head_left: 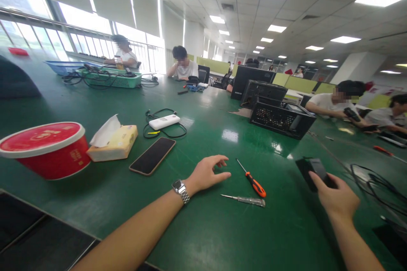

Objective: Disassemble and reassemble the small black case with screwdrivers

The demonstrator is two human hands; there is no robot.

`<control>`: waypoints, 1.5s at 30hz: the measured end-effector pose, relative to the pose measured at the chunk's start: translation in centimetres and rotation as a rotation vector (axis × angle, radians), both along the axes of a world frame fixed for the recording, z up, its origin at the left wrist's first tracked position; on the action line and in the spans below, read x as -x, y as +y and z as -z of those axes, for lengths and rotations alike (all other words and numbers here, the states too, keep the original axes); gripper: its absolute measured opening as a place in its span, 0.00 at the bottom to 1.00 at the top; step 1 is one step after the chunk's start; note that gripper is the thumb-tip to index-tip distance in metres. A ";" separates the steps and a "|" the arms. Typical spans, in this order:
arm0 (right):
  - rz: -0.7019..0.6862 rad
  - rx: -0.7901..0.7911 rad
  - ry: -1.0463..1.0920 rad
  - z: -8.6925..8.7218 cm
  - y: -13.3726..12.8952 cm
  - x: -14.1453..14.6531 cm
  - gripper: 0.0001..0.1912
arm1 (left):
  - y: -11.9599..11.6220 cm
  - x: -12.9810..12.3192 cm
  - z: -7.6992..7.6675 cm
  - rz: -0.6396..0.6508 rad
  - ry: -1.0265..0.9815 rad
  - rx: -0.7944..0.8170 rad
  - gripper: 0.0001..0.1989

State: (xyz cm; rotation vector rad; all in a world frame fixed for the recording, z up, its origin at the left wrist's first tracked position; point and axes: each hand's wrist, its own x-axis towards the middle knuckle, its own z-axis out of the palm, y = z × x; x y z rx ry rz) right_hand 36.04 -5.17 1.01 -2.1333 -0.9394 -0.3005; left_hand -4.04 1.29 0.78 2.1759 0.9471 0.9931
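My left hand [208,173], with a metal watch [180,189] on its wrist, hovers at the table's middle with fingers apart and nothing in them. To its right lie an orange-and-black screwdriver [254,184] and a clear-handled screwdriver [246,200], which point leftward. Over on the right, my right hand [338,199] grips a dark, flat, box-like device [314,171], tilted and slightly blurred; its exact kind I cannot make out. A smartphone [153,156] rests face up to the left of my left hand.
A red tub [47,152], a tissue pack [117,142] and a white device with a cord [164,122] stand at left. Farther back are a green basket [111,79] of cables and a black computer case [280,118]. Black cables [375,186] lie at right. Several people sit around.
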 end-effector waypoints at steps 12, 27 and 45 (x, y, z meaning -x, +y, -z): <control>0.300 0.157 0.153 2.4 -1.7 -6.5 0.38 | -0.1 -0.3 0.1 0.082 0.114 -0.015 0.13; 0.227 0.166 0.054 2.6 -1.1 -6.3 0.28 | 0.0 -0.5 0.4 0.129 0.168 0.002 0.13; 0.225 0.293 0.083 2.5 -1.2 -7.1 0.31 | -0.1 -0.3 0.8 0.173 0.149 -0.011 0.13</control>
